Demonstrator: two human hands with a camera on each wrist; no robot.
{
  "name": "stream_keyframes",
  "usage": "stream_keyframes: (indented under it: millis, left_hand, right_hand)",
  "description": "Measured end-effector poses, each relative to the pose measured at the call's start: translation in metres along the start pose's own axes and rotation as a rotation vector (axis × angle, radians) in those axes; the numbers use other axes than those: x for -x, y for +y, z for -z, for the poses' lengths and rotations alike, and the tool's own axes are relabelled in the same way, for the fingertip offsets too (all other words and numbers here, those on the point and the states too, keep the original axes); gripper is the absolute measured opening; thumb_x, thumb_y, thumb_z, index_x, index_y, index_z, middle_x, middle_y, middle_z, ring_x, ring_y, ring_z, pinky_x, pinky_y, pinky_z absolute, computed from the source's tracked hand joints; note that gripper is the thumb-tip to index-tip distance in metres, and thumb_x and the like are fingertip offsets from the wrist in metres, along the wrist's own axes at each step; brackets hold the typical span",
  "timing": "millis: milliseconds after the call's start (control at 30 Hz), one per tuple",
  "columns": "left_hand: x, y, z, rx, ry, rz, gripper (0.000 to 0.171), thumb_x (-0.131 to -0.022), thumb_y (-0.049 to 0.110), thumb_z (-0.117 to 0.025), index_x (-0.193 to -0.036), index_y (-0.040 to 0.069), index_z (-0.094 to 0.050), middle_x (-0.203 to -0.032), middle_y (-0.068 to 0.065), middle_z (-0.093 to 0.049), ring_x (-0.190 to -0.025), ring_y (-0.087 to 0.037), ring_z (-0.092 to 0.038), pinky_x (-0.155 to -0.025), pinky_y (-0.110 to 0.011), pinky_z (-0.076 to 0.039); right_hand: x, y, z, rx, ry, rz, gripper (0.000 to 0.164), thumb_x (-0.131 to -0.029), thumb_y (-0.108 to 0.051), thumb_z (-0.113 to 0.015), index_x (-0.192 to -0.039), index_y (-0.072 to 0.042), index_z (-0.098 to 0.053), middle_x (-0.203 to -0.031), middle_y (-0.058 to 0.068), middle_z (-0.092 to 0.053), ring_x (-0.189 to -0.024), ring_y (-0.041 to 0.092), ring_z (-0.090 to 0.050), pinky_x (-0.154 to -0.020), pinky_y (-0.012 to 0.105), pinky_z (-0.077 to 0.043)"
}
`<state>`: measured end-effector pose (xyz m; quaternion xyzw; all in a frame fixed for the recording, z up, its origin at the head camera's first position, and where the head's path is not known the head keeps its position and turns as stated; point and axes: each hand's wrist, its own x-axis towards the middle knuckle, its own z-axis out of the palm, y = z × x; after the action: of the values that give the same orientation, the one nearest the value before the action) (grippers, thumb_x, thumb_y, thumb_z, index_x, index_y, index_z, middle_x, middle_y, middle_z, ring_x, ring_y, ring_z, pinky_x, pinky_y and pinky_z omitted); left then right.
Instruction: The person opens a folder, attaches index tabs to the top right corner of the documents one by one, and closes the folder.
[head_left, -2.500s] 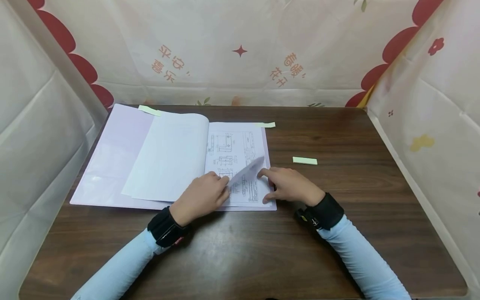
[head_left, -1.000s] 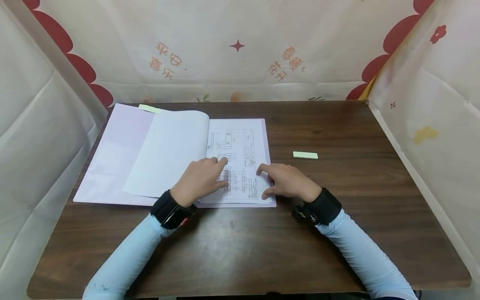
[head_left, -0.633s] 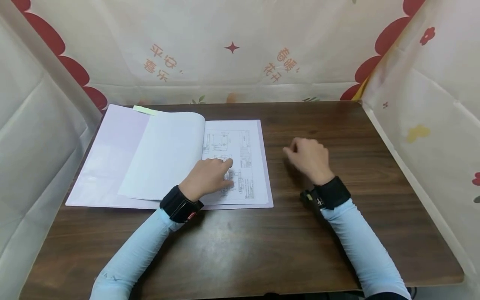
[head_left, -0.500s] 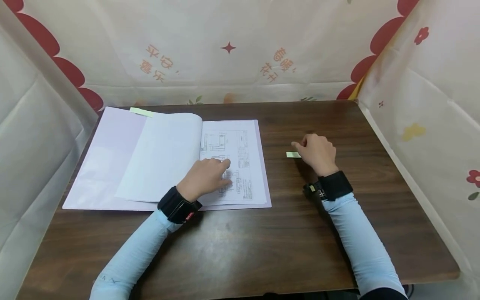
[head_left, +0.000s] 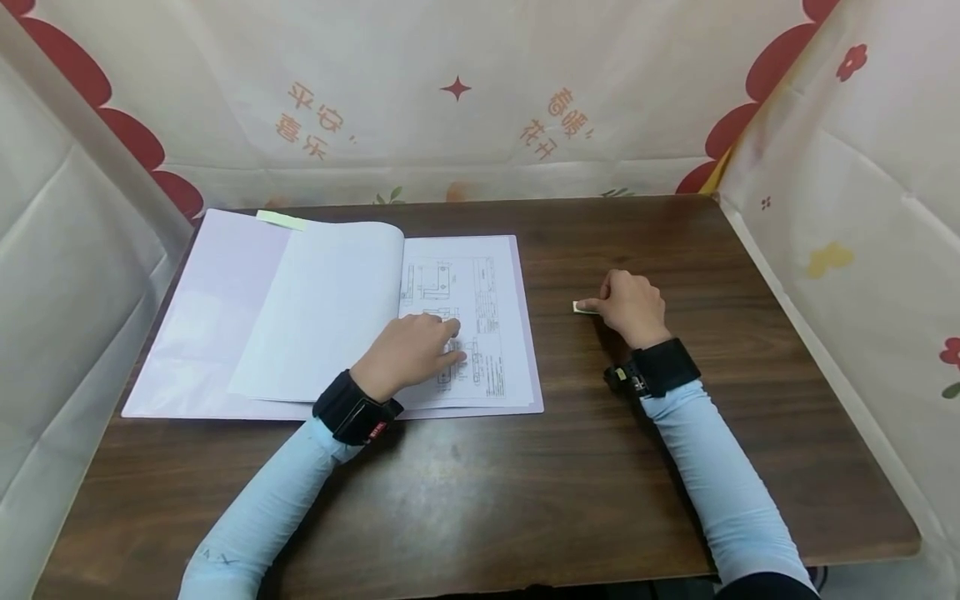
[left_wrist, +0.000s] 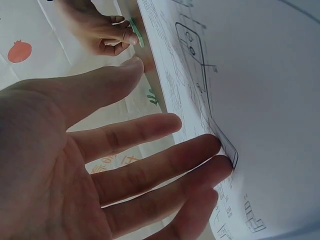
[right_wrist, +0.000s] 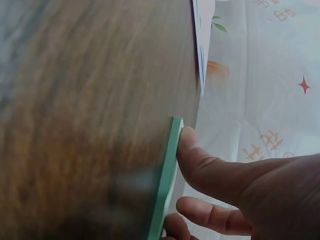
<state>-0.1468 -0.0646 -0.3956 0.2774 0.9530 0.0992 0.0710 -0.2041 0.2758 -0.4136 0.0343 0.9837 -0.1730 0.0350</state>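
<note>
Toward the desk's (head_left: 480, 500) far right corner, the sticky pad (right_wrist: 164, 185) could skid if the right hand (head_left: 633, 308), thumb touching it, pinch uncertain, pushes sideways, the left hand (head_left: 405, 354) spread over the page (head_left: 498, 333).

This looks like a curtained-off desk nook, with off-white, red-scalloped printed sheeting (head_left: 390, 50) across the frame's top and sides around a dark-brown wood-grain table (head_left: 480, 517) below.

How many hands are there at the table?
2: the left hand rests on the open book, the right hand touches the small green notepad on the table.
</note>
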Motion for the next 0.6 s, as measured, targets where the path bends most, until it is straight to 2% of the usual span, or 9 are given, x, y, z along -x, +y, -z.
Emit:
stream_keyframes:
  millis: [400, 600]
  left_hand:
    - [0.001, 0.0, 0.0, 0.002, -0.005, -0.008, 0.034, -0.097, 0.036, -0.073, -0.116, 0.008, -0.072, -0.093, -0.009, -0.075, -0.071, -0.018, -0.059, -0.057, -0.027, -0.042]
    - [0.001, 0.0, -0.001, -0.003, -0.001, -0.014, 0.035, -0.097, 0.037, -0.072, -0.117, 0.008, -0.072, -0.094, -0.008, -0.075, -0.072, -0.018, -0.059, -0.059, -0.027, -0.042]
  right_hand:
    - [-0.005, 0.002, 0.0, -0.074, -0.054, 0.004, 0.037, -0.092, -0.035, -0.079, -0.092, -0.002, -0.063, -0.088, 0.015, -0.059, -0.088, 0.033, -0.051, -0.086, 0.049, -0.038]
    - [-0.008, 0.012, 0.006, -0.118, -0.106, 0.055, 0.029, -0.096, -0.03, -0.074, -0.098, -0.002, -0.066, -0.093, 0.016, -0.061, -0.087, 0.033, -0.051, -0.077, 0.041, -0.038]
